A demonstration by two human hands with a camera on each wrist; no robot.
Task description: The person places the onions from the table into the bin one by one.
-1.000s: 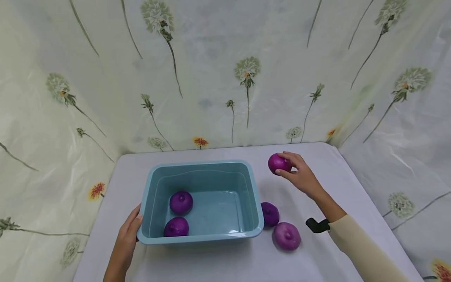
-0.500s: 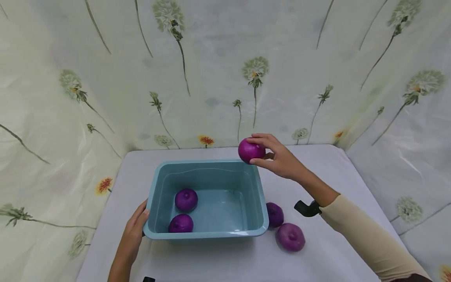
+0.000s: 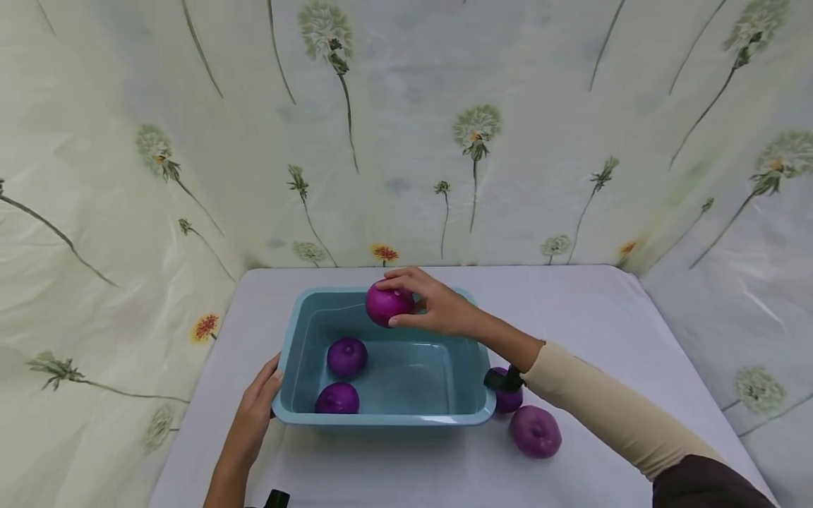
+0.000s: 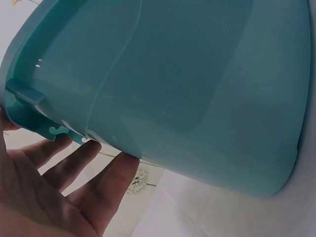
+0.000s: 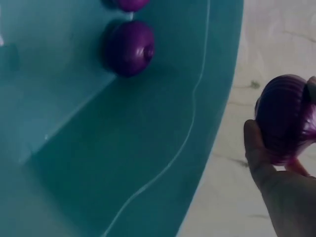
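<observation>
My right hand (image 3: 438,303) holds a red onion (image 3: 386,305) between thumb and fingers, over the far part of the blue plastic tub (image 3: 381,419). In the right wrist view this held onion (image 5: 282,118) appears with its ridged skin against the fingers. My left hand (image 3: 254,406) grips the tub's left side at the rim. The left wrist view shows several fingers (image 4: 111,190) under the rim, against the outer wall. Inside the tub, at its left, lie two red onions, one farther back (image 3: 347,358) and one nearer (image 3: 337,398).
Two more red onions lie on the white-covered table (image 3: 381,473), right of the tub: a paler one (image 3: 536,432) and a darker one (image 3: 508,401) partly hidden by the black wrist mount (image 3: 503,379). A flower-printed curtain (image 3: 394,141) stands behind and at both sides.
My right hand has carried the red onion leftward from over the table at the right to above the tub. The left hand keeps its grip on the tub; the head view has shifted slightly.
</observation>
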